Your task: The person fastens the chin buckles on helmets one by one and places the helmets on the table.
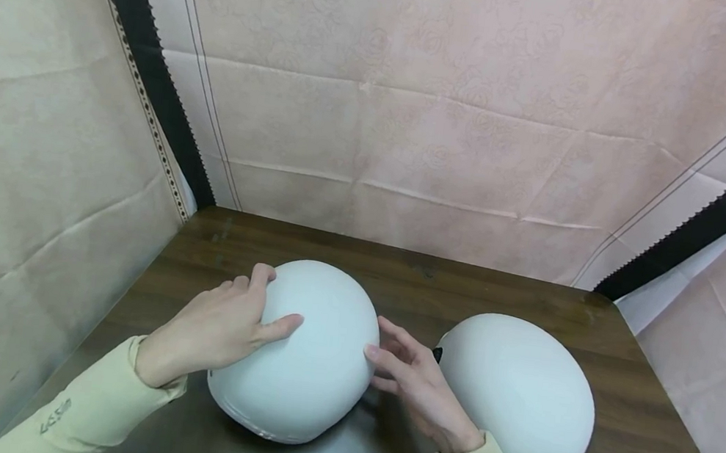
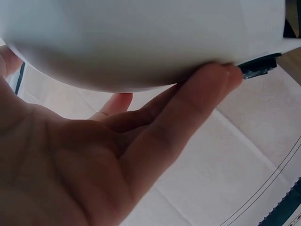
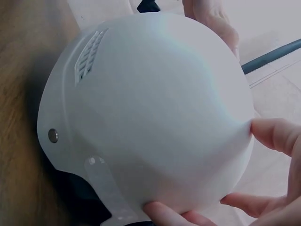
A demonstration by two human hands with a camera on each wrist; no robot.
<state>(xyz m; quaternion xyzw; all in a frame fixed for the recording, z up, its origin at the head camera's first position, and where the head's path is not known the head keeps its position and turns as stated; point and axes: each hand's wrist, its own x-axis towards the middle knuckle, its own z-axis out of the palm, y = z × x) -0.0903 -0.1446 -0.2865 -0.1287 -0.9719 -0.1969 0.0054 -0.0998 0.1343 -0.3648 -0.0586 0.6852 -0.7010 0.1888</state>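
Observation:
A smooth white helmet is held between both hands above the front part of the table. My left hand grips its left side, thumb lying on the shell and fingers spread toward the back. On the opposite side, my right hand holds the shell with thumb and bent fingertips. The right wrist view shows side vent slots and a round metal rivet near the rim. A dark piece shows by the helmet's edge in the left wrist view. Whether the rim touches the table cannot be told.
A second white helmet sits on the dark wooden table, close beside my right forearm. Pale patterned cloth hangs behind the table and along both sides, with black strips at the corners.

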